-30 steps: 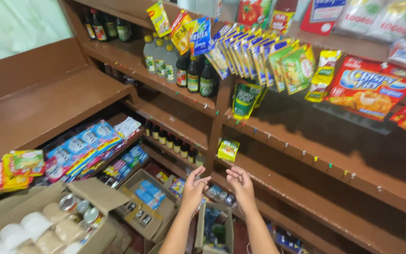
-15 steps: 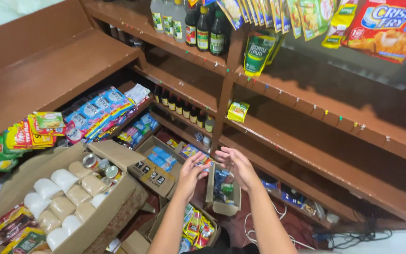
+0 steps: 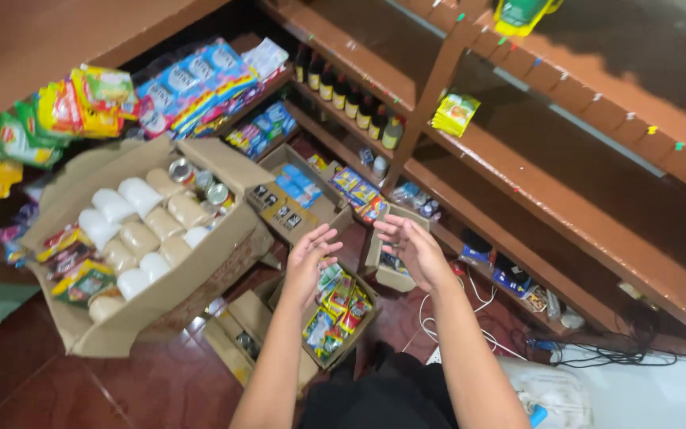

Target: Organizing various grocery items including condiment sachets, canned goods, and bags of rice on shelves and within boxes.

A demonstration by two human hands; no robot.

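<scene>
Two bare hands hang before us, left hand [image 3: 309,258] and right hand [image 3: 410,248], fingers spread and gripping nothing, palms turned inward over a small open box of bright packets [image 3: 335,311] on the floor [image 3: 144,381]. Beyond it, one large carton [image 3: 132,238] leans open so its roughly ten pale rolls show. Farther off, about eight dark bottles [image 3: 343,95] line one wooden shelf [image 3: 406,159].
</scene>
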